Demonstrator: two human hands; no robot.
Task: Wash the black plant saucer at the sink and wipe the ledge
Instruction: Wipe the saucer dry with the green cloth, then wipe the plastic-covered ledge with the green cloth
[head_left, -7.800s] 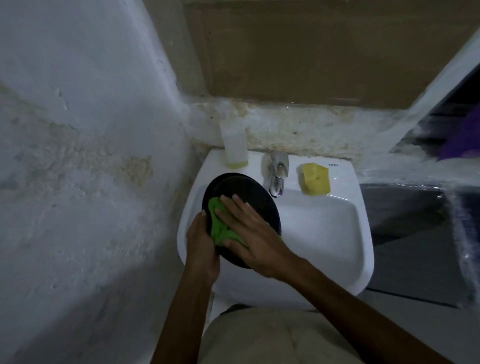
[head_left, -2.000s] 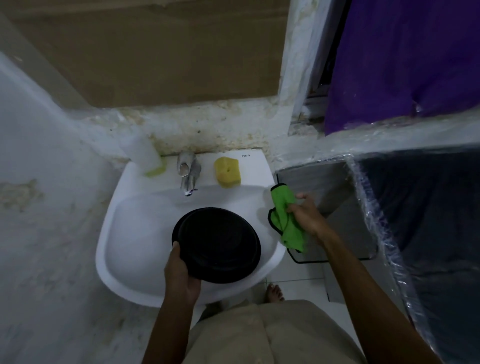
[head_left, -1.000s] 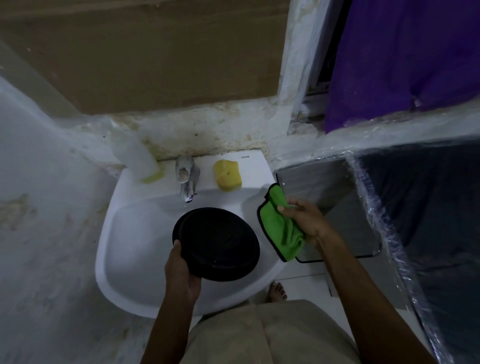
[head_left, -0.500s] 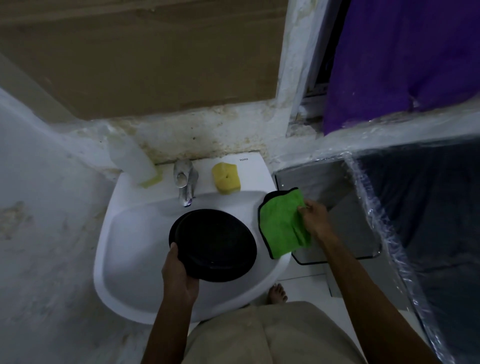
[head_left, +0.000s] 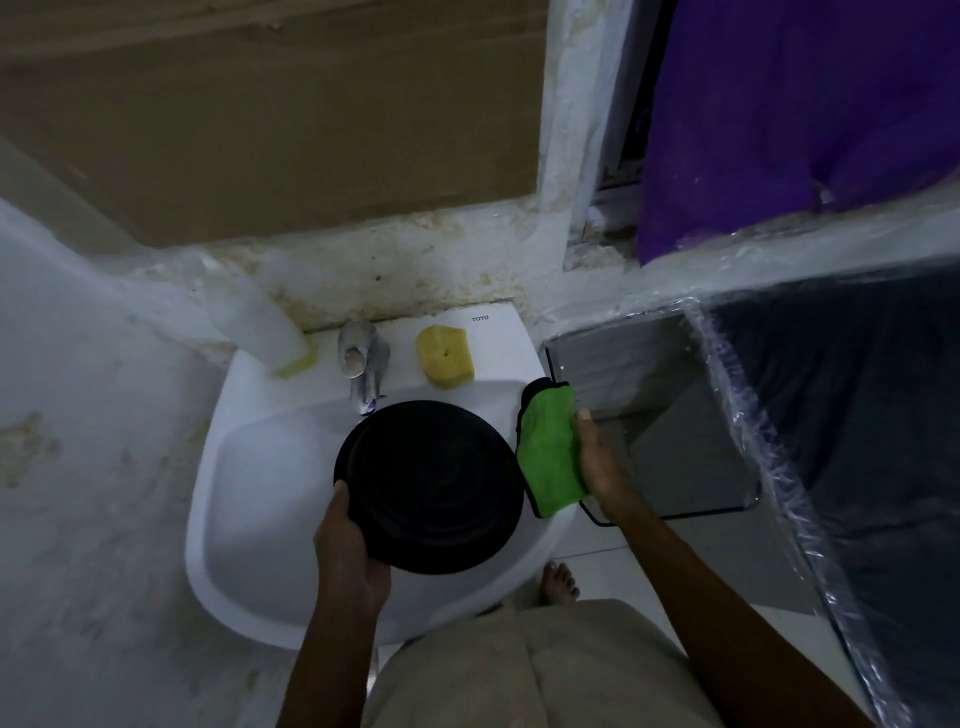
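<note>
Black plant saucer (head_left: 431, 486) over the sink (head_left: 218, 545), my left hand (head_left: 353, 545) gripping its near rim, my right hand (head_left: 597, 462) pinching the green cloth (head_left: 550, 452) at the basin's edge. I'd keep the saucer low and steady.

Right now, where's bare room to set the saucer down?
Free: basin floor between the sink's left rim and the black saucer; deck corner right of the yellow sponge. Crowded: bottle, faucet and sponge along the back; green cloth on the right rim.

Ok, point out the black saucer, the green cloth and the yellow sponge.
black saucer (head_left: 435, 488), head view, middle of its ribbed face
green cloth (head_left: 550, 452), head view, centre of the fabric
yellow sponge (head_left: 445, 358), head view, its top face
</note>
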